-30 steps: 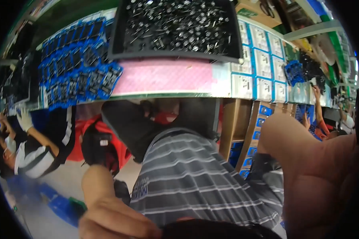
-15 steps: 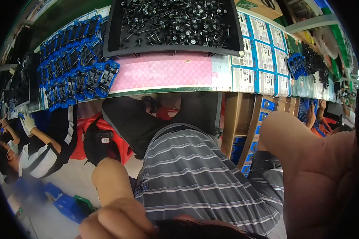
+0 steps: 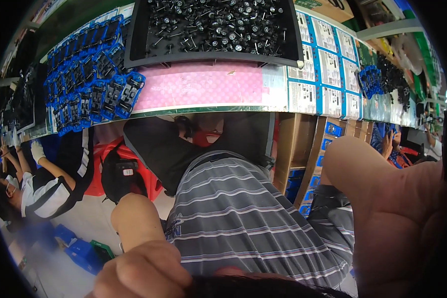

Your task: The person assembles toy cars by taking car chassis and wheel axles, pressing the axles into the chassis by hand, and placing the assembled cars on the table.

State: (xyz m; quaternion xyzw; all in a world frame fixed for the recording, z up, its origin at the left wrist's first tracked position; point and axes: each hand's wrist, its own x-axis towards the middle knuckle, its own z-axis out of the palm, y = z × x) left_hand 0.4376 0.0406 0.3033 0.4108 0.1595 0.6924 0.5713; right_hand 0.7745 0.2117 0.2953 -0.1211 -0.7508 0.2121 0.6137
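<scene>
My left hand is raised close to the camera at the bottom, its fingers curled in. Their tips are out of sight, so whatever they grip, if anything, cannot be made out. Dark hair shows beside it along the lower edge. On the right, my right hand is also lifted very near the camera. Only its wrist and palm side show; the fingers are hidden. Both hands are away from the bench. A black tray there holds many small black wheel-like pieces with thin metal pins.
Left of the tray lie rows of blue-and-black toy-car-like bases. A pink sheet covers the bench front; blue-edged printed cards lie to the right. Below stand cardboard boxes. A gloved co-worker sits at left, near blue bins.
The view has shifted slightly. My left hand sits a little farther left and lower, still curled; my right hand is nearly unchanged. At left, the co-worker's gloved hand has moved.
</scene>
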